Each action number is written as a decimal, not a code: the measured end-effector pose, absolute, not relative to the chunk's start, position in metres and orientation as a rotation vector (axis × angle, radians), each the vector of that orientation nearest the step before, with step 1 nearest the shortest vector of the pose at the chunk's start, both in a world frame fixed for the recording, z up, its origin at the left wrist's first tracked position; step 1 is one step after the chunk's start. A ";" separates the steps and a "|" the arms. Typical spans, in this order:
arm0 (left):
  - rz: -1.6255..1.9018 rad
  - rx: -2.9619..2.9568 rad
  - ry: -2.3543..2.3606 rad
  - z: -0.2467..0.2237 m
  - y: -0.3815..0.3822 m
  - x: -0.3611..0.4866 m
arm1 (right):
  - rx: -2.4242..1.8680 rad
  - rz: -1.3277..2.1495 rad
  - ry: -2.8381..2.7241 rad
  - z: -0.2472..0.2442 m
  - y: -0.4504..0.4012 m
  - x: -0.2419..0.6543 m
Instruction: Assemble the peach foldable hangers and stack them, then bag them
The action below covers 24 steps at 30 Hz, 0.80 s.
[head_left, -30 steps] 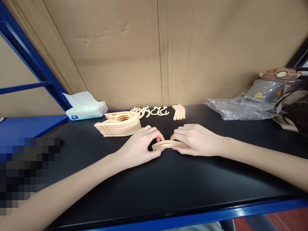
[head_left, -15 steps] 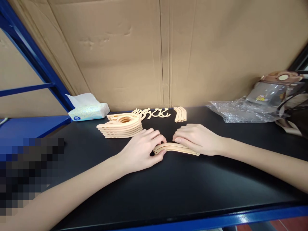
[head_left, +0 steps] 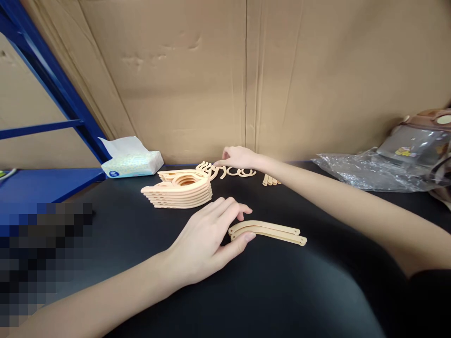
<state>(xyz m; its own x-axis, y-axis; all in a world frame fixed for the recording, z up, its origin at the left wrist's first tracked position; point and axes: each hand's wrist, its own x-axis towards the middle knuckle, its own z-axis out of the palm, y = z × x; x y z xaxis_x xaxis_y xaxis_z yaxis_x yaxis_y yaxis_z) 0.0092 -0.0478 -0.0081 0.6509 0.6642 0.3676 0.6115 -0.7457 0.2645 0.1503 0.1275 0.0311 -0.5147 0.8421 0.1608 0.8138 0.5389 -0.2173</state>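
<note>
The right hand [head_left: 237, 157] has left the two strips [head_left: 269, 226] on the bench [head_left: 239, 300] for the hooks [head_left: 222, 174], its grip unclear; only the left hand [head_left: 206, 232] minds the strips, fingers apart around their left end

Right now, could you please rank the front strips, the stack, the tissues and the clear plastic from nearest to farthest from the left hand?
From the left hand:
1. Front strips: at its right
2. Stack: beyond, leftward
3. Tissues: back left
4. Clear plastic: back right
</note>
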 end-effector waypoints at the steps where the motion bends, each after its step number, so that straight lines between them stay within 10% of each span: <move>1: 0.685 2.732 1.068 -0.007 -0.049 0.009 | -1.411 0.190 -2.543 0.032 0.134 0.141; 24: 0.758 2.861 0.999 -0.003 -0.049 0.008 | -1.763 0.489 -2.638 0.035 0.151 0.111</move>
<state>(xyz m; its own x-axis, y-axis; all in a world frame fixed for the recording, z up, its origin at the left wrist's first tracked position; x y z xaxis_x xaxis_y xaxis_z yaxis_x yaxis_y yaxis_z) 0.0077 -0.0486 -0.0033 0.6776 0.5902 0.4388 0.5814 -0.7953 0.1717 0.1113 0.1513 0.0349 -0.3953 0.8909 -0.2239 0.9119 0.3513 -0.2121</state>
